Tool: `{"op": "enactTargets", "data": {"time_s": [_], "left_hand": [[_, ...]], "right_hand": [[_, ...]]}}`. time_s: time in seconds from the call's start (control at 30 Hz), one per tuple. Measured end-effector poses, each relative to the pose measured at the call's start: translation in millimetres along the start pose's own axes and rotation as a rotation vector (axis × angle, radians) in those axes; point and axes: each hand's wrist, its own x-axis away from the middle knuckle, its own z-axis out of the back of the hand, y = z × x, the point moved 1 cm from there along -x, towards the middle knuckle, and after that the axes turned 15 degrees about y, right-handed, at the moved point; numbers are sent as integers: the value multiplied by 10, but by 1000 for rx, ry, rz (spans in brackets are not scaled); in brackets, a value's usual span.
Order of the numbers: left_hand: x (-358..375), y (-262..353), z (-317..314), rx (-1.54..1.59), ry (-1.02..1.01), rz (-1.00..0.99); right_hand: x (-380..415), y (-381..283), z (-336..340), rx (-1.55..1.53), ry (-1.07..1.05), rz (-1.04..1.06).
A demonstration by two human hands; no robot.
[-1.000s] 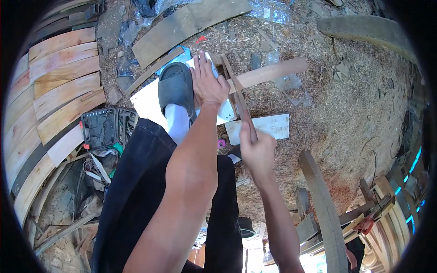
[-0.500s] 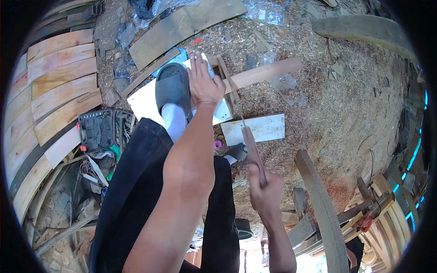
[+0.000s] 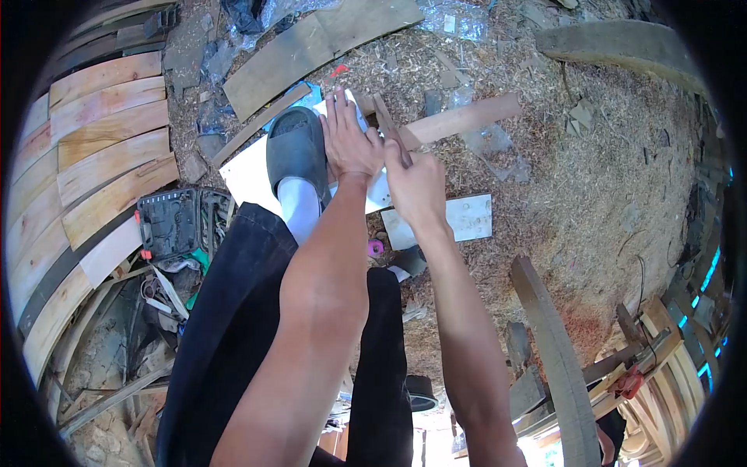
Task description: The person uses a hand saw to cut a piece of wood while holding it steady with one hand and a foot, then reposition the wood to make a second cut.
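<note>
Hand saw [image 3: 387, 127], thin blade angled across a long wood strip [image 3: 459, 121] lying on the sawdust-covered ground, clamped in the grip of the right hand [image 3: 416, 187]. Left hand [image 3: 350, 140], fingers flat and spread, pressed on a white board [image 3: 247, 173] just beside the blade, a sandalled foot [image 3: 296, 152] alongside. Likely risks: teeth jumping toward the left fingers so close by; strip shifting if the pressure slackens. Half a second ago, right hand drawn well back toward the body; now pushed forward, touching the left wrist.
</note>
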Motion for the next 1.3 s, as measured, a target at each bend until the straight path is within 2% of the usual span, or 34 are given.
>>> {"op": "enactTargets", "data": {"time_s": [0.1, 0.23, 0.3, 0.43, 0.57, 0.7, 0.87, 0.93, 1.0, 1.13, 1.3], "left_hand": [[20, 14, 13, -25, -16, -6], [48, -39, -12, -35, 18, -35], [34, -15, -3, -4, 20, -47], [1, -3, 11, -14, -15, -27], [11, 20, 17, -56, -29, -23], [22, -21, -18, -26, -6, -30], [4, -5, -30, -11, 28, -64], [32, 4, -6, -26, 35, -57], [46, -3, -12, -24, 42, -55], [33, -21, -39, -11, 60, -59], [13, -13, -44, -15, 54, -40]], "right_hand": [[454, 95, 363, -55, -20, -17], [1108, 62, 996, -91, -58, -201], [1290, 64, 1232, 33, -69, -247], [1222, 61, 1162, 78, -72, -235], [647, 155, 542, -47, -51, -116], [116, -54, 27, 50, 16, -68], [218, 68, 161, 25, 12, -34], [508, 87, 440, -28, -99, -163], [831, 122, 681, -49, -27, -66], [1285, 9, 1194, 13, -72, -195], [1225, 76, 1218, 36, -81, -214]]}}
